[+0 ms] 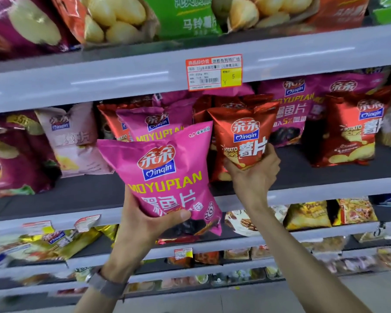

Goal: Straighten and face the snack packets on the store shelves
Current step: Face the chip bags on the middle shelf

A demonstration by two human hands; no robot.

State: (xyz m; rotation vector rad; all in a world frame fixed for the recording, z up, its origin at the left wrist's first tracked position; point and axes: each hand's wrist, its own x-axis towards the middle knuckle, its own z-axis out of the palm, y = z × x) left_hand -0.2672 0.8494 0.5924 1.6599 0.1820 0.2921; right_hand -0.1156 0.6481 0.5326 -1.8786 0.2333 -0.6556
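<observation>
Plainly, the fingers (183, 215) of the left hand (142, 224) were curled round the bottom of a pink packet (165, 175), the thumb pressed across its printed face and the others hidden behind. From that grip the bag rose up and slightly left, its long axis tilted off vertical and its front turned to the camera. It hung in front of the shelf (88, 195) edge and rested on nothing. Its place appeared to lie up and behind it, where a matching pink bag (154, 125) stood in the row.

The right hand (253, 177) cupped a red packet (244, 136) from below, gripping its lower corners. This bag stood nearly upright and front-facing, further in over the shelf board, just right of the pink row, so the right hand looked the nearer to setting down. Both bags were puffed and glossy with crimped tops, and would likely dent or slide under a tight squeeze. More red and pink bags (352, 132) stood further right, under a price tag (214, 72).
</observation>
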